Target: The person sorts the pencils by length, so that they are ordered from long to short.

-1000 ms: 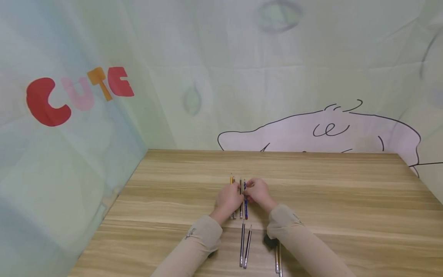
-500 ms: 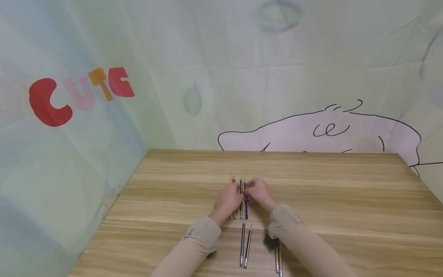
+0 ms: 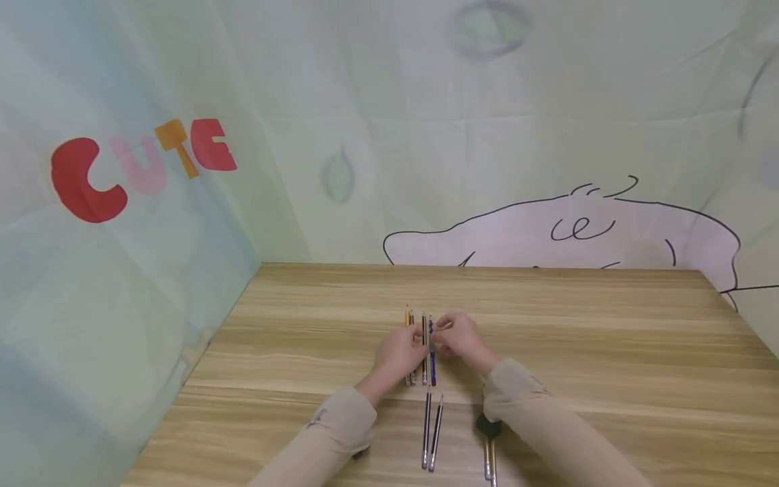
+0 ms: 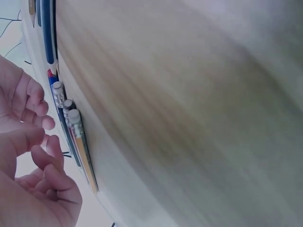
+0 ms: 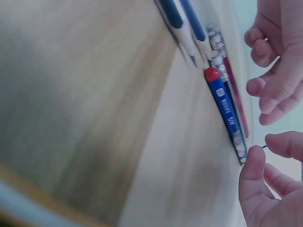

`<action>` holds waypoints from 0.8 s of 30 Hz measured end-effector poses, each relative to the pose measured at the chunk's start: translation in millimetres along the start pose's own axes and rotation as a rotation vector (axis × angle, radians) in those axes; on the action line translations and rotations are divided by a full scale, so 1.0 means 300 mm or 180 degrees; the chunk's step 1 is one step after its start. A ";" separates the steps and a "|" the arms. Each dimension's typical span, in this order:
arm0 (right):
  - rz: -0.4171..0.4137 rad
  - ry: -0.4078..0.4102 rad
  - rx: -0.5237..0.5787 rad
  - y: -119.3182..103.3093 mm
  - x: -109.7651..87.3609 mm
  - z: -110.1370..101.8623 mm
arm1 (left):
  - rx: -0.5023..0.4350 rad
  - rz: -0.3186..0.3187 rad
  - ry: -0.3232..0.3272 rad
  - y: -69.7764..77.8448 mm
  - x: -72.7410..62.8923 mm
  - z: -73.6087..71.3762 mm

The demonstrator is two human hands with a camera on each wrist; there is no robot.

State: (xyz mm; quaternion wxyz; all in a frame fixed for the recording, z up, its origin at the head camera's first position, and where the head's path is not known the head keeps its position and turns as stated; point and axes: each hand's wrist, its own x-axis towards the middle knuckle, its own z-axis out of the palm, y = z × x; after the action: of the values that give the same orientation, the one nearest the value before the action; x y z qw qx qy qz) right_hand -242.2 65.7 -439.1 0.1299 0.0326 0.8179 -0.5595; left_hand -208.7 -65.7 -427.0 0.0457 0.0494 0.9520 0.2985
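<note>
Head view: two dark pencils (image 3: 426, 429) point toward the tabletop's (image 3: 608, 338) far edge. Beyond, the blue pencil (image 3: 433, 368) lies lengthwise likewise, red end (image 5: 212, 74) near, right of other pencils (image 3: 424, 368). Left hand (image 3: 398, 352) and right hand (image 3: 462, 338) flank it, fingers loosely bent, empty.

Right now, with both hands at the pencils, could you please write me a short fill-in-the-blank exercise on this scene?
The blue pencil has a ____ end.
In the head view, below the row of pencils, ____ dark pencils lie between the sleeves.
Gold pencils lie nearest the ____ sleeve.
The wall letters spell ____.

Missing words: red; two; right; CUTE.
</note>
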 end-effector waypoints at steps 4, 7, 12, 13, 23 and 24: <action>-0.0096 -0.0055 -0.0049 -0.006 -0.013 -0.019 | -0.0098 0.0016 -0.0053 -0.005 -0.012 -0.009; -0.0171 -0.0104 -0.0035 -0.010 -0.027 -0.035 | -0.0179 -0.0022 -0.0099 -0.007 -0.022 -0.017; -0.0230 -0.0149 -0.0054 -0.015 -0.051 -0.065 | -0.0225 -0.0053 -0.0131 -0.003 -0.034 -0.026; -0.0240 -0.0155 -0.0074 -0.014 -0.055 -0.071 | -0.0237 -0.0050 -0.0136 -0.003 -0.036 -0.026; -0.0252 -0.0112 -0.0095 -0.010 -0.092 -0.139 | -0.0609 -0.0014 -0.0244 0.005 -0.055 -0.015; -0.0268 -0.0109 -0.0095 -0.010 -0.096 -0.145 | -0.0637 -0.0007 -0.0253 0.006 -0.057 -0.014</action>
State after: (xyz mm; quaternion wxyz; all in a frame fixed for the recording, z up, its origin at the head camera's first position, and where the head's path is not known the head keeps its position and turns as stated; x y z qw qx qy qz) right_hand -222.7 107.5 -414.5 0.1207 -0.0133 0.8244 -0.5528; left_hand -192.0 -68.6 -421.4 0.0885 0.0553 0.9149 0.3899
